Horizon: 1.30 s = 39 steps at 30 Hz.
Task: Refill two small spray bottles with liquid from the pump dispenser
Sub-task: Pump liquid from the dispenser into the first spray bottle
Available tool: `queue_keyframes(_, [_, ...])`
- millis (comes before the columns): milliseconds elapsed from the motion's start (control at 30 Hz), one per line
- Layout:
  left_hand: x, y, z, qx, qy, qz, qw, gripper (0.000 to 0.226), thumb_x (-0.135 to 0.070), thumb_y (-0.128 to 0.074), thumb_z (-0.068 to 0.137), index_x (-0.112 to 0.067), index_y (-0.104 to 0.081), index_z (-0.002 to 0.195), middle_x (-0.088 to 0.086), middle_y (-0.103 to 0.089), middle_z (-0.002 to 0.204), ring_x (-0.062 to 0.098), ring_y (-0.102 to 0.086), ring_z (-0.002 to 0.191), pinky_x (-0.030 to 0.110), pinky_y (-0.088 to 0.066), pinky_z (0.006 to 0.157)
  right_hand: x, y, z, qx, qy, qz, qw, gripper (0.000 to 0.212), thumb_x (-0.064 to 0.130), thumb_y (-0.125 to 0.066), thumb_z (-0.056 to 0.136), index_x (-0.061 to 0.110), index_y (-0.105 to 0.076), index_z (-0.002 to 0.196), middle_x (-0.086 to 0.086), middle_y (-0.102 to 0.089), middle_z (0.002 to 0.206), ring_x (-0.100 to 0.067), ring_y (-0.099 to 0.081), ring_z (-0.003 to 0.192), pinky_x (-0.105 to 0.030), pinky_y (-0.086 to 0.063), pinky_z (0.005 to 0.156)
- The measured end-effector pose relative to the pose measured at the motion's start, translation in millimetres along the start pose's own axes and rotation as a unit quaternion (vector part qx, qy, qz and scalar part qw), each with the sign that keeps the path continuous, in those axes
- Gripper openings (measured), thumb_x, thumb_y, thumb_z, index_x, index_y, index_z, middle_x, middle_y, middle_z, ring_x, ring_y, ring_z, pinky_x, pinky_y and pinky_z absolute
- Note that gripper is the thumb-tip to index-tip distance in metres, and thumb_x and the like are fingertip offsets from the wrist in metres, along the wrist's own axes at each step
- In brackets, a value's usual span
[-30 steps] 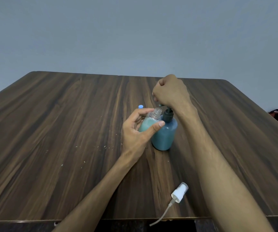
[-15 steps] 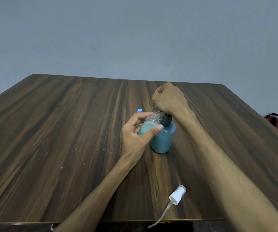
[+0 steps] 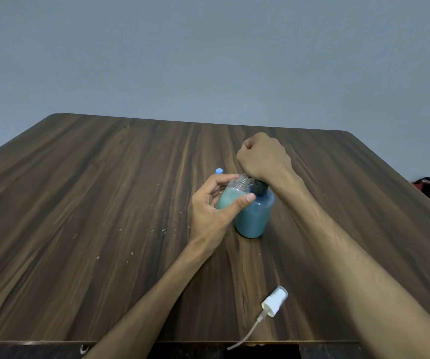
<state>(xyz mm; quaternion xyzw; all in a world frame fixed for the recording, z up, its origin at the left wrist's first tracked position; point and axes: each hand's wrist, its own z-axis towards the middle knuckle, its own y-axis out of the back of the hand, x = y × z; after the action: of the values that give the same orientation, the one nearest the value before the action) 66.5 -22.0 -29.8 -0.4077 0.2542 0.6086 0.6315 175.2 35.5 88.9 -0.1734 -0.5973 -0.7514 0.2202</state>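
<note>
My left hand (image 3: 212, 212) grips a small clear spray bottle (image 3: 230, 194), tilted, its cap off and partly filled with pale teal liquid. Its open neck leans toward the black collar of the blue pump dispenser (image 3: 255, 213), which stands on the table. My right hand (image 3: 261, 156) is curled into a fist over the pump head, which it hides. Behind my left hand, only the blue cap of a second small bottle (image 3: 219, 171) shows. A white spray cap with its dip tube (image 3: 273, 304) lies near the table's front edge.
The dark wooden table (image 3: 105, 203) carries small pale crumbs left of my left wrist. A red object (image 3: 427, 189) sits past the table's right edge. A grey wall stands behind.
My right fist has sunk lower onto the pump head. The left hand keeps the small bottle at the spout. The view has tilted up a little.
</note>
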Motion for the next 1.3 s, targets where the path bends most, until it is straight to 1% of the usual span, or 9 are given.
queue_keyframes(133, [-1.9, -1.5, -0.8, -0.004, 0.006, -0.005, 1.000, 0.042, -0.024, -0.088, 0.079, -0.007, -0.072, 0.114, 0.009, -0.077, 0.110, 0.028, -0.076, 0.101, 0.032, -0.061, 0.086, -1.4, 4.8, 3.7, -0.015, 0.006, 0.016, 1.000, 0.026, 0.013, -0.049, 0.083, 0.017, -0.040, 0.058, 0.001, -0.048, 0.057, -0.020, -0.041, 0.054, -0.031, -0.032, 0.054])
queue_keyframes(500, [0.2, -1.1, 0.9, -0.002, 0.004, 0.003, 1.000, 0.039, -0.013, -0.089, 0.080, -0.007, -0.072, 0.114, 0.007, -0.077, 0.111, 0.028, -0.075, 0.103, 0.033, -0.061, 0.087, -0.9, 2.1, 0.8, -0.008, -0.006, 0.009, 1.000, 0.016, 0.013, -0.049, 0.081, 0.017, -0.052, 0.065, -0.002, -0.056, 0.063, -0.024, -0.048, 0.059, -0.032, -0.038, 0.058])
queue_keyframes(600, [-1.0, -0.8, 0.8, -0.003, 0.005, 0.004, 1.000, 0.042, -0.022, -0.090, 0.079, -0.009, -0.072, 0.114, 0.007, -0.077, 0.110, 0.028, -0.076, 0.103, 0.033, -0.062, 0.087, 1.8, 1.1, -1.4, -0.001, -0.008, -0.003, 1.000, 0.015, 0.014, -0.050, 0.082, 0.016, -0.057, 0.068, -0.002, -0.061, 0.067, -0.022, -0.051, 0.060, -0.031, -0.036, 0.057])
queue_keyframes(700, [-1.6, -1.0, -1.4, -0.009, 0.000, 0.002, 1.000, 0.044, -0.026, -0.089, 0.078, -0.007, -0.072, 0.114, 0.006, -0.077, 0.110, 0.028, -0.076, 0.103, 0.031, -0.061, 0.087, 3.2, 6.5, -0.1, -0.027, 0.000, 0.016, 1.000, 0.016, 0.015, -0.050, 0.081, 0.015, -0.057, 0.066, 0.000, -0.062, 0.067, -0.020, -0.053, 0.062, -0.031, -0.036, 0.058])
queue_keyframes(800, [-1.6, -1.7, 0.2, -0.004, 0.003, 0.000, 1.000, 0.041, -0.019, -0.091, 0.079, -0.006, -0.072, 0.113, 0.007, -0.077, 0.110, 0.027, -0.076, 0.103, 0.029, -0.060, 0.087, 1.3, 4.8, -1.7, -0.033, -0.011, 0.015, 0.999, 0.015, 0.013, -0.050, 0.081, 0.014, -0.060, 0.069, -0.001, -0.063, 0.068, -0.020, -0.053, 0.062, -0.030, -0.035, 0.057])
queue_keyframes(900, [-0.8, -0.2, -0.1, -0.001, 0.002, 0.006, 1.000, 0.040, -0.016, -0.091, 0.079, -0.007, -0.072, 0.113, 0.006, -0.077, 0.110, 0.027, -0.075, 0.103, 0.028, -0.060, 0.086, 3.1, 0.4, -4.1, -0.019, -0.018, 0.005, 1.000, 0.015, 0.013, -0.051, 0.080, 0.013, -0.064, 0.073, -0.003, -0.065, 0.071, -0.024, -0.054, 0.065, -0.032, -0.040, 0.063])
queue_keyframes(1000, [-2.1, -0.7, -1.0, -0.009, 0.000, 0.000, 1.000, 0.042, -0.025, -0.089, 0.078, -0.010, -0.072, 0.113, 0.006, -0.077, 0.110, 0.027, -0.076, 0.102, 0.029, -0.061, 0.086, 3.4, 4.9, -2.5, -0.022, -0.012, 0.013, 1.000, 0.014, 0.014, -0.051, 0.080, 0.015, -0.062, 0.071, -0.002, -0.065, 0.071, -0.022, -0.055, 0.065, -0.031, -0.039, 0.061])
queue_keyframes(1100, [-3.8, -3.0, -0.3, -0.005, 0.005, -0.010, 1.000, 0.037, -0.021, -0.089, 0.078, -0.013, -0.073, 0.111, 0.006, -0.078, 0.109, 0.026, -0.076, 0.102, 0.030, -0.060, 0.087, 1.5, 6.2, -1.5, -0.028, -0.012, 0.016, 0.999, 0.015, 0.014, -0.051, 0.081, 0.014, -0.062, 0.071, -0.002, -0.063, 0.069, -0.019, -0.052, 0.062, -0.030, -0.036, 0.057])
queue_keyframes(1300, [0.9, -0.1, -0.8, -0.010, 0.002, 0.004, 1.000, 0.044, -0.025, -0.089, 0.079, -0.005, -0.072, 0.114, 0.007, -0.077, 0.111, 0.028, -0.075, 0.103, 0.032, -0.061, 0.086, 3.2, 6.0, -2.2, -0.012, -0.003, 0.001, 1.000, 0.019, 0.013, -0.050, 0.081, 0.016, -0.049, 0.063, -0.001, -0.054, 0.061, -0.022, -0.047, 0.057, -0.031, -0.032, 0.054])
